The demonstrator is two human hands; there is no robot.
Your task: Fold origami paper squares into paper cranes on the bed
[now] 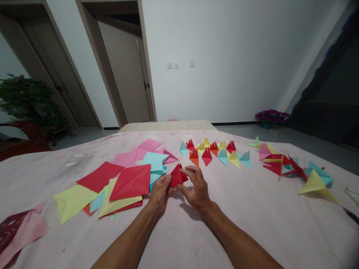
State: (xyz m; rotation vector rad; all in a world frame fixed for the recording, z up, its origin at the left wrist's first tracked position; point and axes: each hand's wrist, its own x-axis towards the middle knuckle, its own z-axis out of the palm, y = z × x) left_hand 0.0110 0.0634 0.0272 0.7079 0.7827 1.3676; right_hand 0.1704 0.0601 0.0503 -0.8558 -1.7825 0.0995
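Red paper (pixel 176 177), folded, held above the desk (pixel 185 239), between the loose sheets (pixel 130 181) and the cranes (pixel 206 156). Left hand (pixel 161 188): grip closed, thumb pinching the paper's left edge. Right hand (pixel 196 186): thumb and fingers parted at its right side; cannot tell if pinching. Handling, judged: very light, crisp at creases, easily crushed or torn. Best hold: layered edges, light fingertip pressure, points left free.

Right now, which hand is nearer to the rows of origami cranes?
Right. The right hand is just on the near side of the origami cranes; the left hand is farther off, to their left.
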